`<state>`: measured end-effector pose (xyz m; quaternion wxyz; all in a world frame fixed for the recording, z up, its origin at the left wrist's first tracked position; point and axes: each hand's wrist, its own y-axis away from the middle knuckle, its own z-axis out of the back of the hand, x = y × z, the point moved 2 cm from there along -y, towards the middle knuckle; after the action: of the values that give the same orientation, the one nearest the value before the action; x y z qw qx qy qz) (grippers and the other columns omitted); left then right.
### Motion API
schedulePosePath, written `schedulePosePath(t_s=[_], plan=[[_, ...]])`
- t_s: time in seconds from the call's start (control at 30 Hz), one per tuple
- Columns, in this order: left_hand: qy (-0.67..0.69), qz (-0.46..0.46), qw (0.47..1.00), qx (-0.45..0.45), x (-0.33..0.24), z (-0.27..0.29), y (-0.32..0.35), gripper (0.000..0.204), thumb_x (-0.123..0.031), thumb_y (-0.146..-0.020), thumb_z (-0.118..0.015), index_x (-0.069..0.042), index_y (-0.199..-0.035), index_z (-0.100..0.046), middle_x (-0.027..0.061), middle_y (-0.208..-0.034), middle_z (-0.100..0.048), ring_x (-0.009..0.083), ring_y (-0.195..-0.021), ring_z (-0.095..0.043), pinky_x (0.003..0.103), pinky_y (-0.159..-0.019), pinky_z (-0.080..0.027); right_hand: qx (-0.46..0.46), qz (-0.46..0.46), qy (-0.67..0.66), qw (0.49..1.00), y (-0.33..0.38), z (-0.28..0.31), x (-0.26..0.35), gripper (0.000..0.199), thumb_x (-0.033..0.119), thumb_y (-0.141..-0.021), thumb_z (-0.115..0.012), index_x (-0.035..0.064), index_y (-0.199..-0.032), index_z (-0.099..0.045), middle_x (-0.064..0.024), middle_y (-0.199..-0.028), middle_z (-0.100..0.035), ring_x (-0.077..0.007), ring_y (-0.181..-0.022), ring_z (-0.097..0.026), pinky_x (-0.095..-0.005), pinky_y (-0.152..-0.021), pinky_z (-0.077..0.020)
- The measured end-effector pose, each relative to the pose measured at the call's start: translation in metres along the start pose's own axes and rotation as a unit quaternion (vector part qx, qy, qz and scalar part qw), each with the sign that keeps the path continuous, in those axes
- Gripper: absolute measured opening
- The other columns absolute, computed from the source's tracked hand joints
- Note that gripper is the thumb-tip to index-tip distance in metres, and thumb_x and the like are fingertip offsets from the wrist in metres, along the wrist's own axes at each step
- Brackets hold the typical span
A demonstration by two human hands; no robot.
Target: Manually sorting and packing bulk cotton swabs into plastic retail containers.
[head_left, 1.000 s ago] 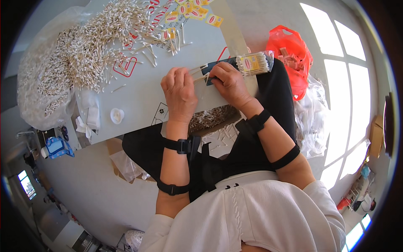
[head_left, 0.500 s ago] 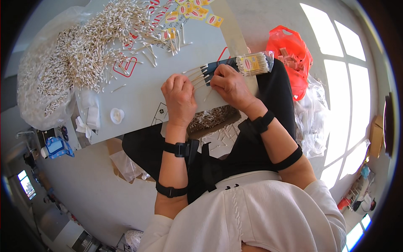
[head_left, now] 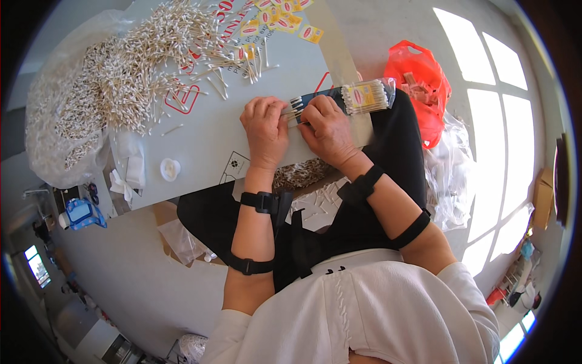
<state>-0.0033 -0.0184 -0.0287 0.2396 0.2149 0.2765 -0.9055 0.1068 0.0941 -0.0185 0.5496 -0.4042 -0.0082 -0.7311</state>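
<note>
Several cotton swabs (head_left: pixel 294 109) lie side by side, with their white tips over a dark blue strip (head_left: pixel 312 96) on the table. My left hand (head_left: pixel 267 130) is closed around their far ends, its fingers curled together. My right hand (head_left: pixel 327 128) is pinched at the near side of the row, and a swab seems to run between both hands. The tips of its fingers are partly hidden. Just right of it, a clear bag packed with swabs and a yellow label card (head_left: pixel 365 96) rests at the strip's end.
A large heap of loose swabs (head_left: pixel 130 67) spills from a clear plastic bag (head_left: pixel 45 142) at left. Yellow cards (head_left: pixel 311 33) lie at the far edge. A small white dish (head_left: pixel 170 168) is nearer. Below the table edge sits a box of swabs (head_left: pixel 300 174). A red bag (head_left: pixel 418 85) stands at right.
My left hand has moved slightly up and right, drawing closer to my right hand. The swabs between them are now closer together and more covered by my fingers.
</note>
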Motion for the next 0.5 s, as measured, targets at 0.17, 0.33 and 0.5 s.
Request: schedulePosePath(t_s=[0.17, 0.33, 0.5], plan=[[-0.008, 0.039, 0.998, -0.048, -0.003, 0.002, 0.006, 0.026, -0.006, -0.077, -0.071, -0.009, -0.102, -0.065, 0.0066, -0.111, -0.061, 0.0303, -0.115, -0.051, 0.046, -0.101, -0.037, -0.013, -0.010, -0.044, 0.999, 0.003, 0.001, -0.004, 0.024, 0.003, -0.068, -0.073, 0.0056, -0.085, -0.056, -0.0116, -0.091, -0.054, -0.0317, -0.085, -0.057, -0.0407, -0.074, -0.0492], [-0.068, 0.026, 0.996, -0.042, -0.011, 0.011, 0.010, 0.046, -0.010, -0.076, -0.073, -0.006, -0.120, -0.060, 0.0105, -0.130, -0.055, 0.0325, -0.129, -0.045, 0.050, -0.108, -0.031, -0.042, -0.109, -0.121, 0.986, 0.008, 0.007, -0.020, 0.024, -0.003, -0.073, -0.068, 0.0027, -0.094, -0.058, -0.0131, -0.103, -0.057, -0.0330, -0.086, -0.061, -0.0388, -0.074, -0.0519], [-0.142, 0.047, 0.975, 0.165, -0.033, 0.002, 0.023, 0.078, -0.035, -0.087, -0.069, -0.003, -0.150, -0.036, 0.0157, -0.160, -0.028, 0.0326, -0.148, -0.026, 0.056, -0.119, -0.016, -0.046, -0.143, -0.241, 0.959, 0.001, 0.006, -0.014, 0.031, -0.007, -0.085, -0.058, -0.0006, -0.116, -0.058, -0.0123, -0.125, -0.058, -0.0230, -0.106, -0.061, -0.0320, -0.092, -0.0501]])
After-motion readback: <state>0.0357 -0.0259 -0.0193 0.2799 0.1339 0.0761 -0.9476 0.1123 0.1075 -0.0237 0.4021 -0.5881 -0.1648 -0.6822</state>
